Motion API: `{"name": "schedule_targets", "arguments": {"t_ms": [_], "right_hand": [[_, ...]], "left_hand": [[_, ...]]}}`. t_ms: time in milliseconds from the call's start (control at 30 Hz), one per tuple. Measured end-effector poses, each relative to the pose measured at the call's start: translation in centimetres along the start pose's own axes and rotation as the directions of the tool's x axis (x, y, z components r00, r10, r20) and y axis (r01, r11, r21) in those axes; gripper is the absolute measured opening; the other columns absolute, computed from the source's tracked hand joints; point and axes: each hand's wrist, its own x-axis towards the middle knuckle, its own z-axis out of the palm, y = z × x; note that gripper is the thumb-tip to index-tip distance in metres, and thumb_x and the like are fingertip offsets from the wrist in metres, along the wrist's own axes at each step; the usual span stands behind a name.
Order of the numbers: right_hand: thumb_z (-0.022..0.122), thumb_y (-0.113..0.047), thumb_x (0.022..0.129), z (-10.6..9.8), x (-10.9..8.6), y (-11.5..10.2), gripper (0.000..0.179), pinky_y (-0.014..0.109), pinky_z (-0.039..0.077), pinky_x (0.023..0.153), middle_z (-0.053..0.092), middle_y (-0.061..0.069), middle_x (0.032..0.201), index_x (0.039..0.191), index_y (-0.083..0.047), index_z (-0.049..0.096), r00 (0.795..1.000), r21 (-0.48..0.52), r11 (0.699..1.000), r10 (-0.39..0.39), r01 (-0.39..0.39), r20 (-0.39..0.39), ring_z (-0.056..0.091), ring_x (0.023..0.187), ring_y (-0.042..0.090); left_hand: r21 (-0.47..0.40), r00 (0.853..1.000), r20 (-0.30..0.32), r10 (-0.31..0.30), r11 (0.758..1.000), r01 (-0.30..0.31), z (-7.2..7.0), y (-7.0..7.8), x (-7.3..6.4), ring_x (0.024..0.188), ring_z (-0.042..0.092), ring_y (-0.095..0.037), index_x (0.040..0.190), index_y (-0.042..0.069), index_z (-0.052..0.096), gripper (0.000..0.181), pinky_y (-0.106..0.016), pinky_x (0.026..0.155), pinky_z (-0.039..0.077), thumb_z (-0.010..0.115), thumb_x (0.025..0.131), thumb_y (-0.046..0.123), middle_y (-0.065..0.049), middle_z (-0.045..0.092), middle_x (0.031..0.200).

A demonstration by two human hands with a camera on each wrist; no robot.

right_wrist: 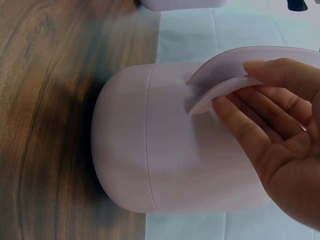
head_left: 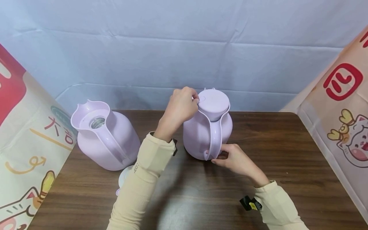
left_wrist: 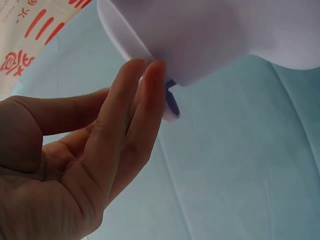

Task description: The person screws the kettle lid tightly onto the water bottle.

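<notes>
A lilac vacuum jug (head_left: pixel 191 140) stands upright on the table with a round lilac lid (head_left: pixel 214 101) on its top. My left hand (head_left: pixel 181 105) reaches over from the left, its fingertips at the lid's edge. In the left wrist view, the long fingers (left_wrist: pixel 122 115) extend fairly straight up to the jug's rim; the thumb tip is hidden behind them. Low on the jug's back, my right hand (head_left: pixel 237 159) pinches the lower end of the handle (right_wrist: pixel 225 90) between thumb and finger. A matching jug (head_left: pixel 123 137) stands to the left, uncovered, its shiny inner mouth showing.
Partly under my left sleeve lies a pale round piece (head_left: pixel 124 175) with a lilac edge. The wooden table (head_left: pixel 287 166) meets a pale blue cloth backdrop (head_left: pixel 143 57) at the back. Printed cartoon panels (head_left: pixel 339 105) flank both sides.
</notes>
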Motion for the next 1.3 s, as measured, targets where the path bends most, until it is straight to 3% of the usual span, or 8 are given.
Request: {"name": "schedule_targets", "arguments": {"t_ms": [167,633,900,1300], "right_hand": [[0.074,-0.005,0.073,0.0,0.0,0.0,0.016,0.023,0.048,0.066,0.066,-0.002,0.08,0.088,-0.008,0.068,1.0,-0.003,1.0,-0.003,0.003,0.001,0.056,0.073,0.005],[0.074,-0.006,0.073,-0.1,-0.1,0.0,0.015,0.031,0.05,0.066,0.066,-0.003,0.079,0.087,-0.008,0.068,1.0,-0.01,1.0,0.0,0.0,0.0,0.059,0.073,0.014],[0.074,-0.006,0.073,-0.1,-0.1,0.0,0.015,0.027,0.049,0.066,0.065,-0.003,0.079,0.087,-0.008,0.068,1.0,-0.009,1.0,0.003,-0.003,0.001,0.058,0.073,0.012],[0.074,-0.006,0.073,-0.1,-0.1,0.1,0.015,0.032,0.05,0.066,0.066,-0.004,0.079,0.087,-0.009,0.068,1.0,-0.019,1.0,-0.005,0.004,-0.003,0.059,0.073,0.014]], "left_hand": [[-0.013,1.0,-0.021,-0.007,1.0,0.007,0.2,-0.1,0.4,0.088,0.055,-0.025,0.096,0.007,0.069,0.02,-0.033,0.073,0.044,0.05,0.089,0.01,-0.006,0.064,0.099],[-0.008,1.0,-0.007,-0.022,1.0,0.022,0.3,0.4,1.4,0.091,0.056,-0.023,0.095,0.009,0.069,0.02,-0.031,0.075,0.044,0.049,0.09,0.011,-0.003,0.064,0.098],[0.009,1.0,-0.016,-0.002,1.0,0.002,0.4,0.6,1.6,0.096,0.056,-0.024,0.102,0.009,0.068,0.023,-0.032,0.077,0.043,0.049,0.089,0.01,-0.004,0.064,0.105],[-0.046,1.0,0.002,-0.004,0.999,0.004,0.3,0.5,1.3,0.098,0.053,-0.023,0.107,0.009,0.065,0.026,-0.031,0.078,0.042,0.048,0.088,0.007,-0.006,0.06,0.113]]}}
